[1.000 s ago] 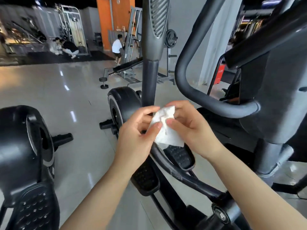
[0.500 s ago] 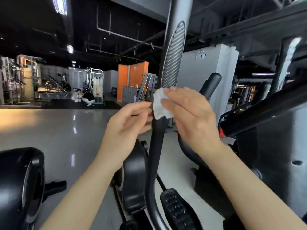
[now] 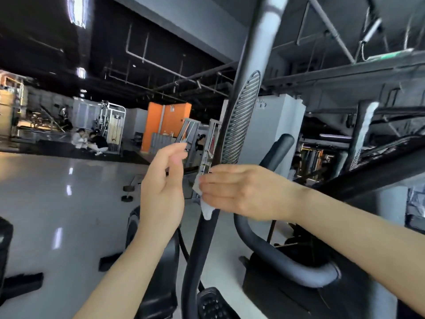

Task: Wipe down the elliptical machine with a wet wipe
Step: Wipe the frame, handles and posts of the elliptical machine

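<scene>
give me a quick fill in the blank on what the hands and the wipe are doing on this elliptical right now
1. The right hand presses the ____ against the upright handlebar arm.
2. The left hand holds ____.
3. Just above the right hand, the arm carries a ribbed ____.
4. The wall panel far behind the hands is coloured ____.

Missing words: wet wipe; nothing; grip; orange

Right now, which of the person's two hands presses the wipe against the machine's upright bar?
The right hand: its flat fingers press the wet wipe onto the upright bar. The left hand hovers beside, touching nothing.
</scene>
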`<state>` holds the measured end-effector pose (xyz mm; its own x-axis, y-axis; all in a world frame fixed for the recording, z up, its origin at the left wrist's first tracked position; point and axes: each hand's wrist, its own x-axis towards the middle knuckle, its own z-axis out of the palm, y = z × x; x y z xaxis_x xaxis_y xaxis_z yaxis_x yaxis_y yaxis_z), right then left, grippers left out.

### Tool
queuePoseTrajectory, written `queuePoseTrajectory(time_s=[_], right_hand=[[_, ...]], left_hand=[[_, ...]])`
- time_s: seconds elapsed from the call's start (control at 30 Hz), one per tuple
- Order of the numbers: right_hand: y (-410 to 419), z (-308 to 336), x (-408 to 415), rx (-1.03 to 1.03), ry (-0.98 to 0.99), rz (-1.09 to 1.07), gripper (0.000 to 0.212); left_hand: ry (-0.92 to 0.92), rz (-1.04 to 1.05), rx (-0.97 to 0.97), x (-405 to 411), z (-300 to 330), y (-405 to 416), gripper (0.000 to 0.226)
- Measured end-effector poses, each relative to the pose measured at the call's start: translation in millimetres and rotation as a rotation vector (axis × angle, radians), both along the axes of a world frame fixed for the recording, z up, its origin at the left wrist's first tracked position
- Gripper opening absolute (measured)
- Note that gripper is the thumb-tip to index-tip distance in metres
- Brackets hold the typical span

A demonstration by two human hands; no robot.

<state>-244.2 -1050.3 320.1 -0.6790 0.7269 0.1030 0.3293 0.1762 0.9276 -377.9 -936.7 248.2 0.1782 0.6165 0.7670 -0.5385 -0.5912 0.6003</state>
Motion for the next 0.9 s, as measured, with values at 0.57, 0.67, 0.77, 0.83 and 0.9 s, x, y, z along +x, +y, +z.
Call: queuePoseTrajectory(time_s=[0.57,0.67,0.77,0.83,0.9], right_hand=[[-1.4,170.6,-6.5,0.474,0.283,0.029,0.025],[-7.0,182.2,-15.1,0.300,0.108,-0.091,0.023],[-19.3,247.8,-19.3,0.534,-0.014,-0.064,0.028],[-33.3,282.2,-15.0,0.712,0.040,-0.021,0.028],[-36.0,282.0,-7.6,0.740,0.290,0.061,0.029]], left_hand=[[-0.202,0.031,0.370,48.2,137.8,-8.9,0.040],[-0.217,0.030,0.355,64.2,144.6,-10.3,0.041],[-0.203,0.054,0.357,74.1,146.3,-11.5,0.044],[-0.191,0.060,0.370,76.1,146.0,-13.0,0.041],[-0.192,0.053,0.370,76.1,144.9,-13.7,0.039]])
